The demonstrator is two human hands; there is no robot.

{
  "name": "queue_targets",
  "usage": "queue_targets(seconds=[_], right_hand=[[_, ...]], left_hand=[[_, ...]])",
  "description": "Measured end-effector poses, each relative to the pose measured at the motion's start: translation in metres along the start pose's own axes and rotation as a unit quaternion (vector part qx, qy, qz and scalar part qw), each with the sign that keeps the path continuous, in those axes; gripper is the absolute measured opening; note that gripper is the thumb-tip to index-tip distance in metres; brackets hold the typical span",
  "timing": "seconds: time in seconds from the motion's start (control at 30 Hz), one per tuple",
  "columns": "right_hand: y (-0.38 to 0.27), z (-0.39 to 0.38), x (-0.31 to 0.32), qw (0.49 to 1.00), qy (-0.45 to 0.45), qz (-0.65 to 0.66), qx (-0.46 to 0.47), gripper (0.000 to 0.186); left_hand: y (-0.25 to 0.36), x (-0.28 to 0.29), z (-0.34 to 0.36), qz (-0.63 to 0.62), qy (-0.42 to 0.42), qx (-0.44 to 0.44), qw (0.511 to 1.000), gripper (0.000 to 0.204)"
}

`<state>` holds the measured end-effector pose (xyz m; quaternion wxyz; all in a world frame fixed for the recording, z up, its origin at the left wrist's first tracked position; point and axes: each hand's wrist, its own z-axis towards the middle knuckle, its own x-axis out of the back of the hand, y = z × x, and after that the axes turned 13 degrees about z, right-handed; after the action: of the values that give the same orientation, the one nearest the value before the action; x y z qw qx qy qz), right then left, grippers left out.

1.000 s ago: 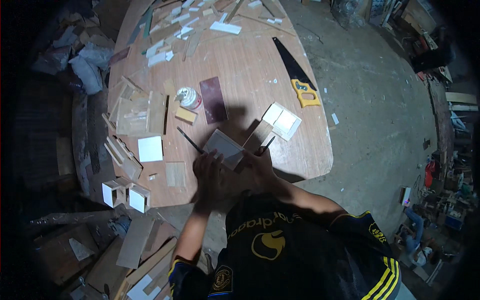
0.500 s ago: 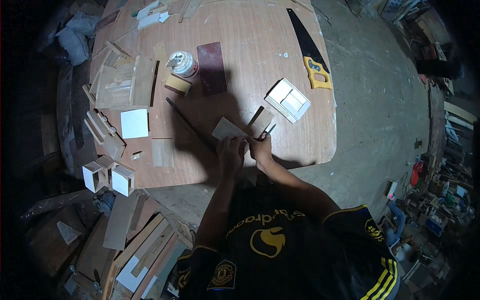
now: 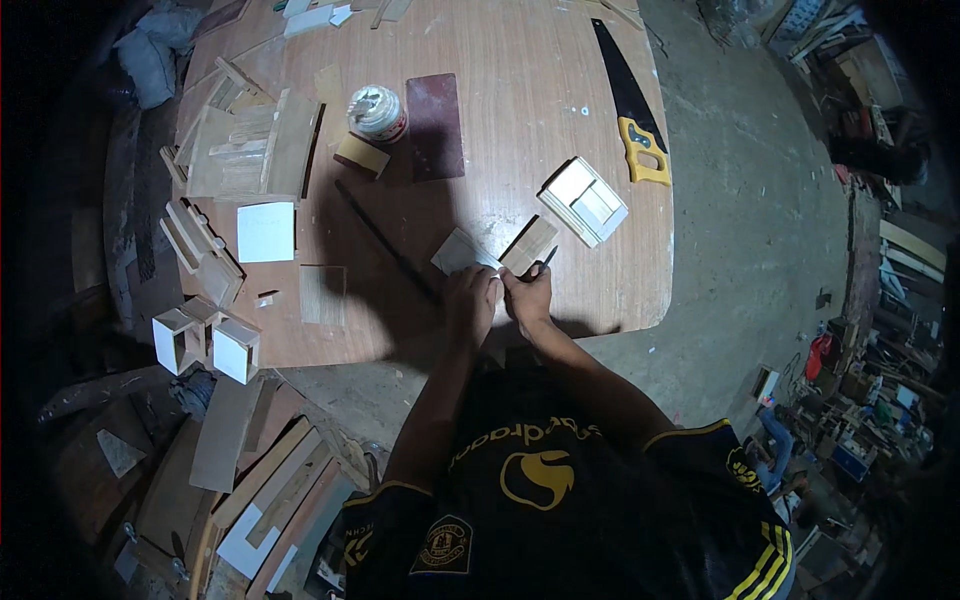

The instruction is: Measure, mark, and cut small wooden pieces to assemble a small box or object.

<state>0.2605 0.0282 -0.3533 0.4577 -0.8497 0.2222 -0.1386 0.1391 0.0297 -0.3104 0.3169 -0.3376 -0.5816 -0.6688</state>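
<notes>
At the table's near edge, my left hand [image 3: 470, 295] is closed on a small flat piece of pale wood [image 3: 459, 248], its fingers over the near end. Right beside it, my right hand [image 3: 528, 297] has its thumb and fingertips against the near end of the same piece. A slim dark pointed tool [image 3: 547, 262] sticks out of the right hand; its kind is hard to make out. Just beyond the right hand lies a small wooden block [image 3: 528, 243]. My fingers hide the near ends of the wood and the tool.
A small pale wooden box [image 3: 583, 202] and a yellow-handled handsaw [image 3: 642, 150] lie to the right. Farther left are a white tub [image 3: 377, 113], a sanding block [image 3: 361, 155], a dark red sheet [image 3: 435, 125], a dark thin strip [image 3: 385, 240] and a wooden assembly [image 3: 250, 150].
My hands have drawn level at the near end of the pale wood, the right thumb now against it. The whole view has shifted slightly.
</notes>
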Motion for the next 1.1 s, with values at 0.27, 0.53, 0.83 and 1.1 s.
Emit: queue_targets(seconds=[0.27, 0.53, 0.83, 1.1], right_hand=[[-0.011, -0.003, 0.004, 0.98, -0.007, -0.184, 0.078, 0.05], [-0.016, -0.005, 0.014, 0.866, 0.058, -0.393, 0.304, 0.057], [-0.011, -0.002, 0.025, 0.98, 0.005, -0.191, 0.055, 0.054], [-0.038, -0.001, 0.04, 0.966, -0.077, -0.211, 0.128, 0.032]], left_hand=[[0.002, 0.006, -0.003, -0.027, -0.005, 0.018, 0.999, 0.014], [0.002, -0.001, -0.009, -0.015, -0.008, 0.019, 1.0, 0.016], [0.006, -0.009, -0.012, -0.007, 0.008, 0.039, 0.999, 0.022], [0.017, -0.003, -0.012, 0.096, -0.01, 0.05, 0.994, 0.022]])
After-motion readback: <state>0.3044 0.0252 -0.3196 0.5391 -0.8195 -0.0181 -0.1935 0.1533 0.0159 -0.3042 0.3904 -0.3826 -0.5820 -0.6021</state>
